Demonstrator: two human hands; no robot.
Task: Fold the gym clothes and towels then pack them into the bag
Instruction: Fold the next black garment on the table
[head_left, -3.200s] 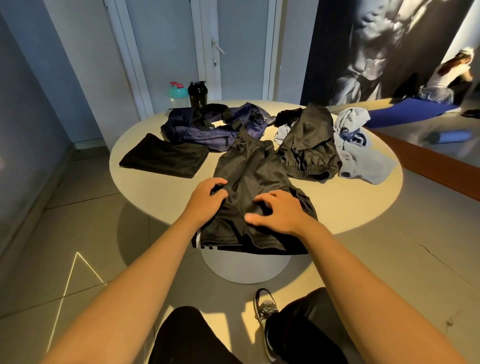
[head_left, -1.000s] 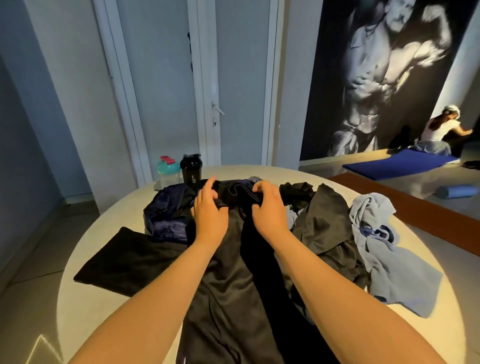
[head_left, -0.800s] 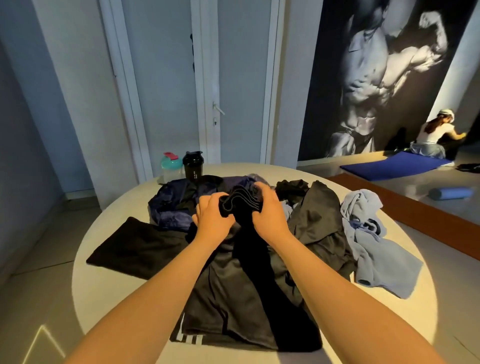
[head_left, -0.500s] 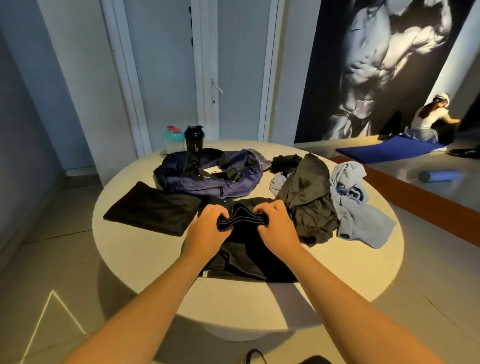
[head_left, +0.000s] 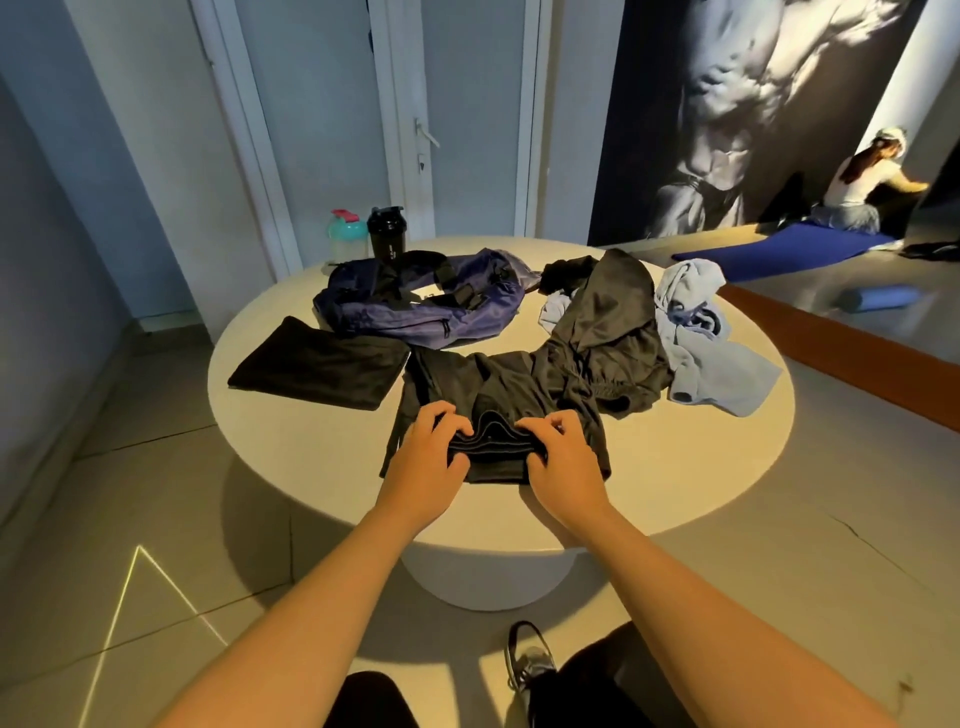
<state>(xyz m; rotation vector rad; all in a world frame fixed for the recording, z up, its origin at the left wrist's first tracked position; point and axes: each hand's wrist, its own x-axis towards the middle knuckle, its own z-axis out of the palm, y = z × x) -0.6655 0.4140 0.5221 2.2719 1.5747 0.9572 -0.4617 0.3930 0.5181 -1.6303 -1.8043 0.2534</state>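
Black shorts (head_left: 483, 387) lie folded over on the round white table (head_left: 675, 467), their waistband brought down to the near edge. My left hand (head_left: 428, 454) and my right hand (head_left: 563, 457) each grip one end of that waistband with curled fingers. A navy gym bag (head_left: 415, 306) lies slumped at the back of the table. A folded black garment (head_left: 319, 366) sits to the left. Another black garment (head_left: 608, 332) and a light blue towel (head_left: 717, 364) lie crumpled on the right.
A teal bottle (head_left: 345, 236) and a black shaker (head_left: 387, 231) stand at the table's far edge, behind the bag. My knees and one shoe (head_left: 527, 660) show below the table. A person sits by a blue mat (head_left: 779, 254) at the far right.
Both hands gripped the shorts' waistband at the far end and pulled it toward me, folding the shorts in half. The waistband now rests on the near part of the shorts.
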